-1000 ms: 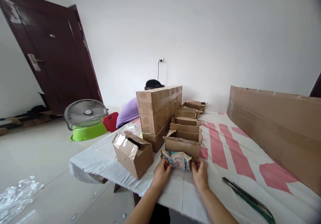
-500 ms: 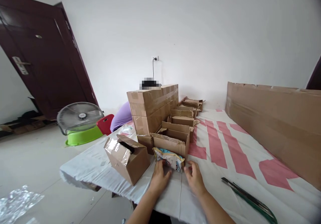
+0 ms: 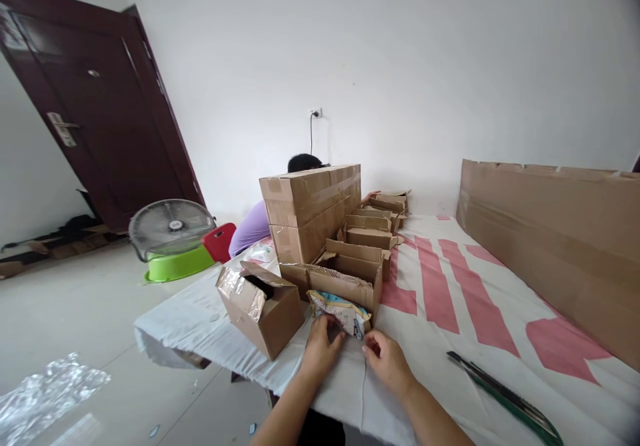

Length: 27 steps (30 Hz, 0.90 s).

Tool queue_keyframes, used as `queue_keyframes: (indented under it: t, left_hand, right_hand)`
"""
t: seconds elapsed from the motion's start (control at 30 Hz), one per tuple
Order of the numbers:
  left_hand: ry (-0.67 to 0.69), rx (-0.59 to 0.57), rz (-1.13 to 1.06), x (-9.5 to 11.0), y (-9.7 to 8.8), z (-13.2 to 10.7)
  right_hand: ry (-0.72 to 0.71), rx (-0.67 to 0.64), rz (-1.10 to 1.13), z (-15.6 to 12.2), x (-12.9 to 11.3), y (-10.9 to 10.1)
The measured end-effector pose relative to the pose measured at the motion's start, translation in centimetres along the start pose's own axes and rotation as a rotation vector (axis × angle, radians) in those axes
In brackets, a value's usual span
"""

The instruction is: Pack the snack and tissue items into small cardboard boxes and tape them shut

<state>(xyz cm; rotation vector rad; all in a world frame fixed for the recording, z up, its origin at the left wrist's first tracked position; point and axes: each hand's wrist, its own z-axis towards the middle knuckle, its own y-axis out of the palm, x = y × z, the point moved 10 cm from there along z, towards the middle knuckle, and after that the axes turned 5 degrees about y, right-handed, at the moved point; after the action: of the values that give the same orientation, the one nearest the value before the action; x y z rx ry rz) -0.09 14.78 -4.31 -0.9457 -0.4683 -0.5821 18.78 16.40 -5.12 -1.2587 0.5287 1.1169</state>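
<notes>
A colourful printed packet, blue, yellow and white, leans against the front of the nearest open cardboard box. My left hand is at the packet's lower left edge, fingers bent and thumb held apart, its fingertips at the packet. Just below the packet's right corner is my right hand, its fingers curled loosely with a small gap to the thumb. Neither hand is closed around anything I can see. To the left of my hands, a taped cardboard box sits with its flap partly raised.
Sealed boxes are stacked behind, beside a row of open boxes. A green-handled cutter lies on the cloth at right. A large cardboard sheet stands at the right side. Behind the stack sits a person in purple.
My right hand has shifted slightly left and down, its fingers more curled. My left hand stays by the packet. The other person's hand now shows near the far boxes. The view has turned slightly left.
</notes>
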Motion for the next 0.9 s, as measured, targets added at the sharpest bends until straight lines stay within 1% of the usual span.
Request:
queue_keyframes:
  t: [0.07,0.13,0.2,0.27,0.3,0.37,0.43,0.5,0.63,0.9]
  left_hand:
    - [0.030,0.056,0.012,0.4,-0.7,0.0]
    - [0.086,0.164,0.050,1.1,-2.0,-0.2]
    - [0.137,0.281,0.106,1.9,-3.3,-0.6]
    - [0.151,0.334,0.168,2.3,-3.8,-0.9]
    - [0.149,0.333,0.199,2.3,-3.8,-0.9]
    - [0.150,0.289,0.245,2.3,-3.2,-0.8]
    - [0.154,0.236,0.261,2.0,-2.5,-0.6]
    - [0.159,0.213,0.258,1.7,-2.1,-0.6]
    - [0.173,0.220,0.256,1.5,-2.1,-0.5]
    - [0.193,0.240,0.253,1.6,-2.2,-0.6]
  right_hand:
    - [-0.002,0.018,-0.002,0.1,0.0,-0.2]
    - [-0.011,0.020,-0.005,0.2,0.0,-0.4]
    - [-0.027,-0.006,-0.009,0.1,-0.2,-0.3]
    - [-0.054,-0.053,-0.014,-0.1,-0.6,0.1]
    - [-0.069,-0.077,-0.018,-0.2,-0.9,0.3]
    - [-0.092,-0.111,-0.030,-0.5,-1.4,0.7]
    - [-0.091,-0.116,-0.051,-0.6,-1.6,0.9]
    - [-0.069,-0.102,-0.076,-0.5,-1.5,0.8]
    - [-0.034,-0.092,-0.124,-0.3,-1.2,0.7]
    - [-0.013,-0.125,-0.177,-0.5,-1.4,0.8]
